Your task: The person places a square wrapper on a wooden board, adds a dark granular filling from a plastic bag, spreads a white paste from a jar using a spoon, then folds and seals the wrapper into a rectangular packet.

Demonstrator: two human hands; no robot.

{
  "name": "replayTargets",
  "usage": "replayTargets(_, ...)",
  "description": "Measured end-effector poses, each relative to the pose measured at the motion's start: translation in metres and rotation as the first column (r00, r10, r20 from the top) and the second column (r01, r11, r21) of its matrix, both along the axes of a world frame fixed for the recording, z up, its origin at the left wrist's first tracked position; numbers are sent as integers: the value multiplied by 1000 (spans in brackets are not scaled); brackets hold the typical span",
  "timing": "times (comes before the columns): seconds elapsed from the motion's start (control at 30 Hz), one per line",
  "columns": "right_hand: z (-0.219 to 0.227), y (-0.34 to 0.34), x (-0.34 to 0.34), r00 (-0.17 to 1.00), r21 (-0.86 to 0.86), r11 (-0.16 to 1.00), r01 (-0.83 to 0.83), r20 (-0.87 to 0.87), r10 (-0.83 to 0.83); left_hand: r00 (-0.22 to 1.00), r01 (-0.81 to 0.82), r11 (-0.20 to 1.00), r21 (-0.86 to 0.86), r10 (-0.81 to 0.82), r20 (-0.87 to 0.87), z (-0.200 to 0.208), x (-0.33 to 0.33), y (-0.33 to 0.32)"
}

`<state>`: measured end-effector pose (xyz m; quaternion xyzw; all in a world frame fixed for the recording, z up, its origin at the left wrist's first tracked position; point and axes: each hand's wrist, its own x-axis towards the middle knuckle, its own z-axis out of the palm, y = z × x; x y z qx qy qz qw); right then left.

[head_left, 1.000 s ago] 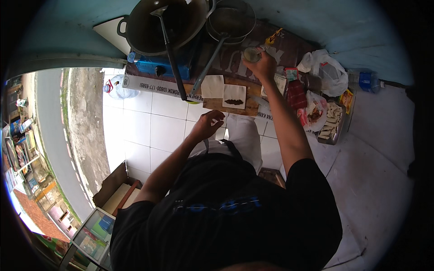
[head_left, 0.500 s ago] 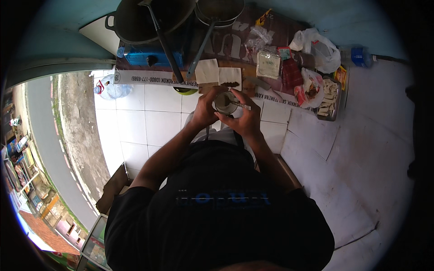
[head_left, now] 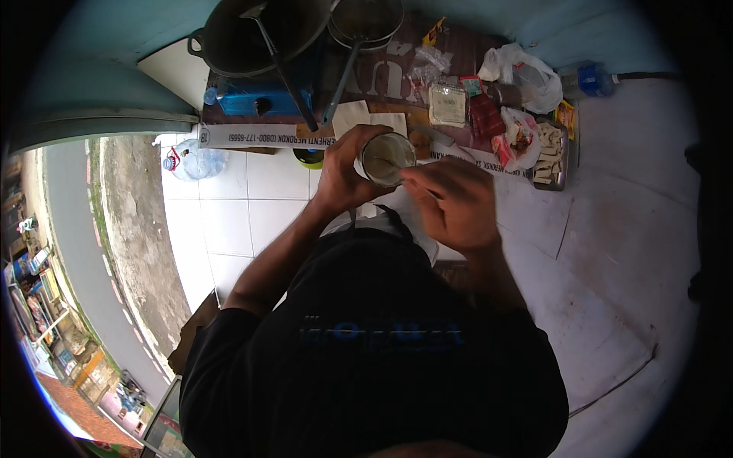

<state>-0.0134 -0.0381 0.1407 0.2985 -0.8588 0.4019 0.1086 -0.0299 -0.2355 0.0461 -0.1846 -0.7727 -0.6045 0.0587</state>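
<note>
My left hand [head_left: 345,174] is wrapped round a clear glass [head_left: 412,149], tipped so its mouth faces me. Inside shows a pale, greyish-beige liquid [head_left: 376,163]. At the glass's right rim my right hand [head_left: 456,200] is closed on a spoon [head_left: 391,162], whose thin shaft reaches into the liquid; its bowl is hidden and most of the handle is under my fingers. Just beyond the glass, two pale square wrapper sheets [head_left: 350,114] lie on a wooden board [head_left: 419,142]. A knife blade [head_left: 452,143] rests to their right.
A blue stove [head_left: 263,101] carries a large dark wok [head_left: 229,46] with a spatula; a strainer pan [head_left: 366,27] stands beside it. Right of the board are a pack of square wrappers [head_left: 448,104], plastic bags [head_left: 537,80] and a metal tray of folded pieces [head_left: 550,156].
My right hand has left the glass's side and taken the spoon's handle, moving right. My left hand now holds the glass alone, tilted more toward me.
</note>
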Motion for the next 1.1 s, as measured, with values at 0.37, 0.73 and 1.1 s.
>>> replayTargets(0.37,80,-10,10,966,-65,992,-106,-243,87,980,-57,995,-87,40,-193,92,21,-26)
replayTargets(0.73,85,-22,22,969,-102,989,-105,-233,79,934,-138,988,-70,106,-342,103,32,-33)
replayTargets(1.1,90,-22,30,962,-196,975,-108,-269,53,950,-143,988,-56,121,-289,100,40,-39)
